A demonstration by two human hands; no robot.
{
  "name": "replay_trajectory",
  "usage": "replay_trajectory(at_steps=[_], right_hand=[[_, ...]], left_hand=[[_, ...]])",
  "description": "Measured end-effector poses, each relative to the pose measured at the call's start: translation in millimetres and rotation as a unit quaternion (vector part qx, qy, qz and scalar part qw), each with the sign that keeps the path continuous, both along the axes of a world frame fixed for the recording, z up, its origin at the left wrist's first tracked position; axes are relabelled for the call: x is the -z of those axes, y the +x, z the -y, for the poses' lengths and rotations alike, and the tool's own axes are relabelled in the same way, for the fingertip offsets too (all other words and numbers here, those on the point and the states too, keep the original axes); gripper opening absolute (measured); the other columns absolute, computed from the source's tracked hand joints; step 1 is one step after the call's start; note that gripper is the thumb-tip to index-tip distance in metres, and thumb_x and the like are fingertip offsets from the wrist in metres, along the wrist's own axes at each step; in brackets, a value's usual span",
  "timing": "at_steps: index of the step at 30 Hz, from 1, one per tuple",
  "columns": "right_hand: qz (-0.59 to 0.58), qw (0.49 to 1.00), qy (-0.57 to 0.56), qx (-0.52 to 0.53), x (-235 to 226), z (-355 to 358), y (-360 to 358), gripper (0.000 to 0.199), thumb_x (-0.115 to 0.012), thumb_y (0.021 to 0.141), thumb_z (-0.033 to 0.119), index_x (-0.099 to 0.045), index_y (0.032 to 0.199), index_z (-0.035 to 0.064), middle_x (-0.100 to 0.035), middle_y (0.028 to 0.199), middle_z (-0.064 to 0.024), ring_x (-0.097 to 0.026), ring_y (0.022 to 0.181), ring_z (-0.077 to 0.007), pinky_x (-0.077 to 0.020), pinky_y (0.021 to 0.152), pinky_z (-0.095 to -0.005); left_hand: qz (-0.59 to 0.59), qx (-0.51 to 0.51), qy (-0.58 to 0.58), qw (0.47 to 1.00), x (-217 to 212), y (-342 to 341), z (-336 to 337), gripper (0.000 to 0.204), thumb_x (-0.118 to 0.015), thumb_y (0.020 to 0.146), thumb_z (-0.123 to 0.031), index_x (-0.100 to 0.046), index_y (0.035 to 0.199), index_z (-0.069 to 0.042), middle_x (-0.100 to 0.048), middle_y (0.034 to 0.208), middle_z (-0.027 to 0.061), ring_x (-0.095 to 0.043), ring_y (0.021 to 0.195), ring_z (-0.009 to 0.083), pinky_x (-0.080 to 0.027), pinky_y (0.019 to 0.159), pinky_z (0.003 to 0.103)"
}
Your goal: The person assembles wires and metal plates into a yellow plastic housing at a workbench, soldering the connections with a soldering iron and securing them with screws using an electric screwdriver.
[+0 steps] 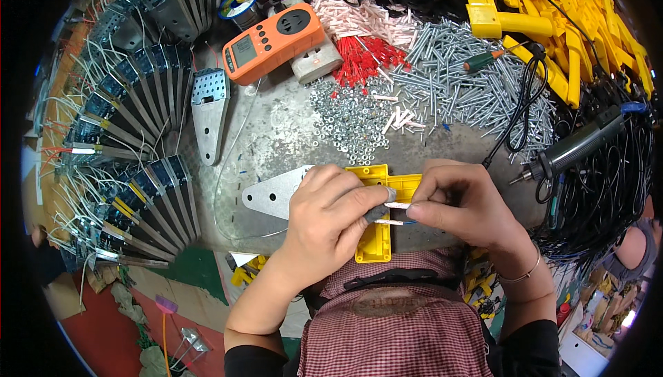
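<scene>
Above a yellow plastic housing, my left hand and my right hand almost meet. Dark covers sit on fingertips of the left hand, which is closed on a thin white-sleeved wire. Between thumb and forefinger the right hand pinches a wire with a white sleeve; a bit of blue shows by its fingertips. Where the wires join is hidden by the fingers. A flat grey metal plate with holes pokes out left of my left hand.
Beyond my hands lie heaps of nuts, screws, red sleeved parts and pale sleeves. An orange meter stands far left of them. Wired metal plates line the left; yellow housings and a power screwdriver occupy the right.
</scene>
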State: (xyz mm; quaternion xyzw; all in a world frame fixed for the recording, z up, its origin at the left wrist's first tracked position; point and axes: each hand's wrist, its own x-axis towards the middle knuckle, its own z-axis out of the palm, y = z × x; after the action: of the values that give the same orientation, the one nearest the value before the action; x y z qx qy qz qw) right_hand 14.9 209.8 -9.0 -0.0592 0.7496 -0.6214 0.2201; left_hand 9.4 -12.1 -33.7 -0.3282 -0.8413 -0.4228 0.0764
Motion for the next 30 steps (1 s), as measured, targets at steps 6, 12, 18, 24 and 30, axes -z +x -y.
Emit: replay_trajectory(at_steps=[6,12,18,24,30], right_hand=[[0.041,0.997,-0.038,0.059,2,5,3,0.014,-0.072,0.085,0.011,-0.067,0.08,-0.0013,-0.047,0.067,0.0071,-0.034,0.062,-0.0024,-0.0264,0.053,-0.0219],[-0.038,0.998,0.029,-0.042,1,0,-6,0.016,-0.074,0.082,0.012,-0.066,0.08,-0.0014,-0.048,0.063,0.0007,-0.038,0.058,-0.0076,-0.0309,0.053,-0.0258],[-0.082,0.974,0.129,-0.166,6,-6,-15,0.023,-0.073,0.075,0.021,-0.064,0.076,-0.0006,-0.057,0.066,-0.0137,-0.057,0.06,-0.0281,-0.0423,0.055,-0.0364],[-0.161,0.966,0.142,-0.146,21,-3,-7,0.027,-0.065,0.074,0.028,-0.063,0.08,0.0014,-0.064,0.075,-0.0169,-0.064,0.073,-0.038,-0.0502,0.066,-0.0465],[-0.271,0.946,0.097,-0.151,-17,-27,-27,0.02,-0.069,0.078,0.015,-0.066,0.094,0.0041,-0.065,0.088,-0.0122,-0.063,0.083,-0.0328,-0.0495,0.077,-0.0415]], left_hand=[[0.066,-0.022,0.009,0.998,-7,2,-4,0.033,-0.066,0.067,0.001,-0.065,0.1,-0.004,-0.059,0.083,0.0106,-0.056,0.076,0.0292,-0.045,0.07,0.039],[0.121,0.082,-0.06,0.987,-33,-22,8,0.026,-0.062,0.068,0.0,-0.061,0.094,-0.001,-0.059,0.082,0.0132,-0.057,0.079,0.0328,-0.046,0.073,0.04],[0.157,0.242,-0.091,0.953,-49,-57,1,0.024,-0.054,0.069,0.004,-0.059,0.092,0.0,-0.058,0.085,0.014,-0.057,0.083,0.0363,-0.047,0.074,0.042],[-0.059,0.164,-0.287,0.942,-62,-24,-19,0.015,-0.059,0.072,-0.011,-0.054,0.086,-0.007,-0.053,0.084,0.0088,-0.056,0.081,0.0273,-0.049,0.068,0.039],[-0.148,0.102,-0.208,0.962,-26,-5,-10,0.015,-0.062,0.068,-0.015,-0.054,0.078,-0.007,-0.057,0.084,0.0082,-0.057,0.085,0.0242,-0.047,0.071,0.034]])
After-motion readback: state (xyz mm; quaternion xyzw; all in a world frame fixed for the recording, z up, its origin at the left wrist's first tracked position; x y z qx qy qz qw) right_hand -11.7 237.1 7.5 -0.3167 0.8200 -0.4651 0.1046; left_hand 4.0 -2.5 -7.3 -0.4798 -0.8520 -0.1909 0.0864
